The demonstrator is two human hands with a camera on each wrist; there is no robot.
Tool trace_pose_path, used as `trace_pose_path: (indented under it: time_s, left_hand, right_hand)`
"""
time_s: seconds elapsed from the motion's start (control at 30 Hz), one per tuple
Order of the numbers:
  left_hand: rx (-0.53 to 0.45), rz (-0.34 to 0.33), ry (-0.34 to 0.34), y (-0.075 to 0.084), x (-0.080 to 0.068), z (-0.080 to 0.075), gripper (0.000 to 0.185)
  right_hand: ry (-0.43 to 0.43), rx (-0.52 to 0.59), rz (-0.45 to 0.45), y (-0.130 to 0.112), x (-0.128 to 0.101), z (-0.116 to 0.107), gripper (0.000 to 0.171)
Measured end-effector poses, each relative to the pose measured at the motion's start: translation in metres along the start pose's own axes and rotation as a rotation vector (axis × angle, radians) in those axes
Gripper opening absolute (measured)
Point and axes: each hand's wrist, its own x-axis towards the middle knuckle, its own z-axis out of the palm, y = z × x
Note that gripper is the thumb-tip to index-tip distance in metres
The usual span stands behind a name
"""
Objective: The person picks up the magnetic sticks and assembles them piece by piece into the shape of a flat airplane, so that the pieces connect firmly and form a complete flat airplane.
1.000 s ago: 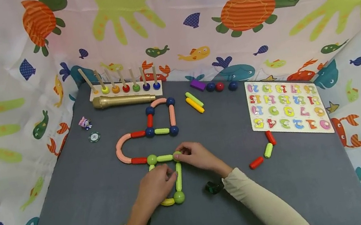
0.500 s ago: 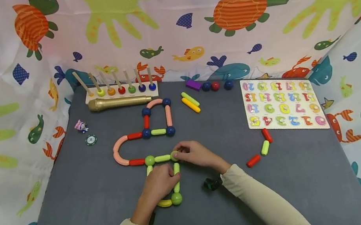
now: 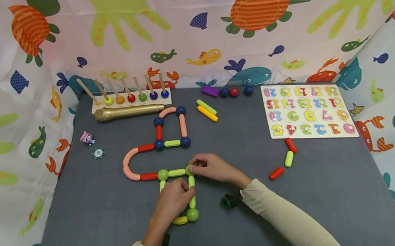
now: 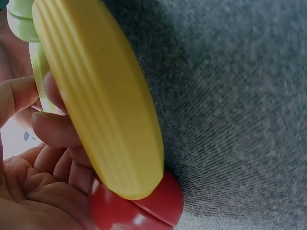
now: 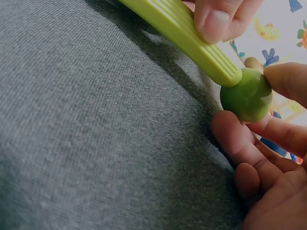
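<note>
My left hand pinches the long light green rod, which runs from an upper green ball to a lower green ball. My right hand holds that upper ball between thumb and fingers. In the right wrist view the rod's end touches the ball, with left-hand fingertips on the rod. Below my left hand, a curved yellow piece meets a red ball, which my hand hides in the head view. A short light green rod leads left to another green ball.
A curved pink piece, red rods and blue balls continue the shape upward. A gold microphone and a peg board lie behind. Loose rods and a number board lie right; a dark object sits by my right wrist.
My left fingers have closed on the long light green rod. Its upper end has moved up against the green ball, closing a small gap. My right hand stays on the ball.
</note>
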Motion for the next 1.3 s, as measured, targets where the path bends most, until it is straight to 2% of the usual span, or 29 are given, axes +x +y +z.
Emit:
trace_pose_path:
  time_s: [0.03,0.1,0.2,0.27,0.33,0.4,0.83,0.97,1.1,1.23,1.3]
  left_hand:
    - [-0.011,0.01,0.002,0.0,0.0,0.0,0.027]
    - [-0.013,0.047,0.017,-0.015,0.006,0.009,0.028]
    - [-0.007,0.066,0.032,-0.021,0.008,0.013,0.028]
    - [-0.005,0.042,0.03,-0.016,0.005,0.01,0.028]
    - [-0.001,0.009,0.024,-0.002,0.0,0.004,0.027]
    - [0.01,-0.013,0.018,0.003,-0.003,0.002,0.027]
    - [0.049,-0.023,0.034,0.006,-0.004,0.003,0.019]
    - [0.079,-0.024,0.086,0.008,-0.006,-0.004,0.014]
    - [0.076,-0.01,0.178,0.008,-0.008,-0.021,0.014]
    - [0.068,0.009,0.283,-0.001,-0.006,-0.039,0.017]
    - [0.077,0.016,0.31,-0.009,-0.005,-0.048,0.022]
  right_hand:
    - [0.009,-0.004,-0.003,0.001,-0.001,0.0,0.026]
    - [0.028,-0.019,-0.008,0.001,-0.002,0.0,0.026]
    - [0.056,-0.035,-0.012,0.002,-0.005,0.002,0.027]
    - [0.072,-0.031,-0.013,0.003,-0.007,0.003,0.027]
    - [0.086,-0.012,-0.013,0.004,-0.008,0.004,0.028]
    - [0.097,0.005,-0.015,0.006,-0.009,0.006,0.028]
    - [0.117,0.035,-0.02,0.01,-0.011,0.007,0.025]
    - [0.128,0.047,-0.023,0.011,-0.01,0.009,0.024]
    - [0.139,0.062,-0.027,0.011,-0.011,0.009,0.023]
    - [0.136,0.094,-0.02,0.011,-0.013,0.007,0.025]
    - [0.129,0.125,-0.003,0.011,-0.013,0.003,0.026]
